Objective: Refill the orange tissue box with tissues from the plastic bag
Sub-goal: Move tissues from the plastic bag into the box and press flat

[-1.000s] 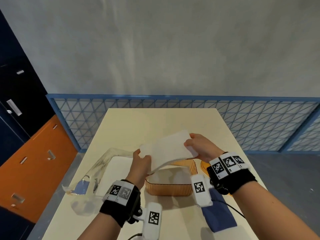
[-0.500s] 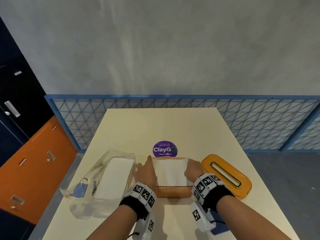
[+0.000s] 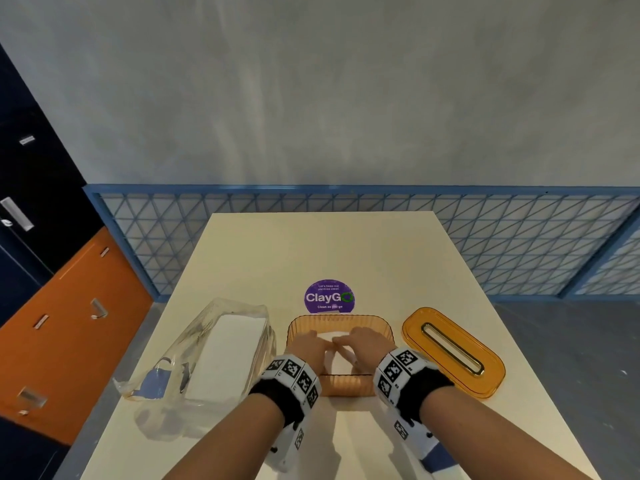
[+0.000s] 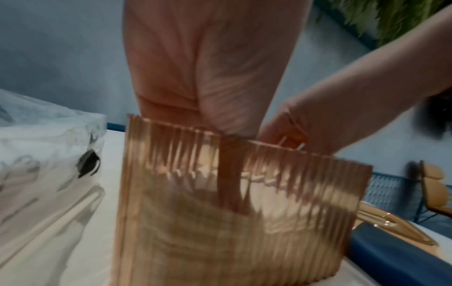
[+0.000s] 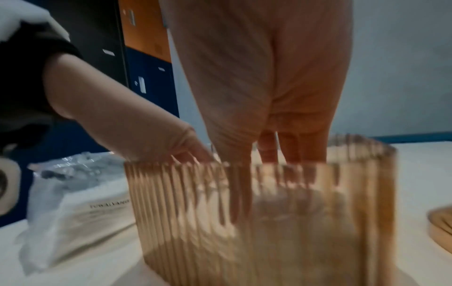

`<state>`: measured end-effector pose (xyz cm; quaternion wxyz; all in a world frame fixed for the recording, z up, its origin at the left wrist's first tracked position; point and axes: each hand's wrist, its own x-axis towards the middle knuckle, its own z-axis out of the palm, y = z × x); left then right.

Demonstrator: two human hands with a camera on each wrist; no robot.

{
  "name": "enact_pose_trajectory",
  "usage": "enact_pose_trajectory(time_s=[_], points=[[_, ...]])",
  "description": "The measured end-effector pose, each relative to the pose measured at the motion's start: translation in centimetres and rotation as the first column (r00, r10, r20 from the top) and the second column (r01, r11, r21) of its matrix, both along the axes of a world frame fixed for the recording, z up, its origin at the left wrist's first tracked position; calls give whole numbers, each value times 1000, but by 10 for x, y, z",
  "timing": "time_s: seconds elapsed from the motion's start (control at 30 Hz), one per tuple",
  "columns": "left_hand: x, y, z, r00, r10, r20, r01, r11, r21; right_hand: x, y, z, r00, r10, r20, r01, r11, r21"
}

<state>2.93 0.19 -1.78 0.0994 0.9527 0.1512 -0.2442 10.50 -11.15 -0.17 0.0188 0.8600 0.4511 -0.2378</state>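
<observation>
From the head camera, both your hands reached into the orange tissue box [image 3: 340, 323] near the table's [image 3: 325, 244] front edge, left hand [image 3: 309, 344] and right hand [image 3: 364, 341] lying flat-fingered on the white tissue stack [image 3: 333, 364] inside, fingertips meeting, gripping nothing. The plastic bag [image 3: 207, 355], more tissues in it, lay beside the box toward the left edge; the slotted orange lid [image 3: 453, 351] lay toward the right edge.

At the left wrist, your left hand [image 4: 208, 77] dipped behind the ribbed, translucent box wall [image 4: 244, 212], fingers hidden. The stack looked soft and light, likely to buckle unless pressed or lifted at both ends.

At the right wrist, your right hand [image 5: 264, 87] showed straight fingers [image 5: 291, 149] pointing down inside the box [image 5: 269, 222]. The box seemed rigid but light, best steadied by its walls.
</observation>
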Motion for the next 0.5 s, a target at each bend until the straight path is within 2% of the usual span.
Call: enact_pose_trajectory(time_s=[0.2, 0.33, 0.37, 0.43, 0.47, 0.5], points=[[7, -3, 11, 992, -57, -109, 59, 998, 11, 7, 1, -9, 1000, -15, -24, 13, 995, -102], [7, 1, 9, 995, -26, -95, 24, 999, -27, 11, -4, -15, 1000, 11, -19, -12, 999, -44], [7, 2, 7, 999, 1, -53, -4, 999, -43, 13, -6, -15, 1000, 0, -12, 0, 1000, -13], [3, 6, 10, 980, 87, 177, -73, 993, -88, 18, -8, -9, 999, -33, 14, 31, 995, 97], [0, 9, 13, 931, 145, 334, -111, 987, -120, 22, -10, -4, 998, -56, 34, 49, 984, 169], [-5, 14, 17, 853, 195, 484, -141, 979, -146, 26, -14, 3, 995, -88, 57, 71, 967, 243]])
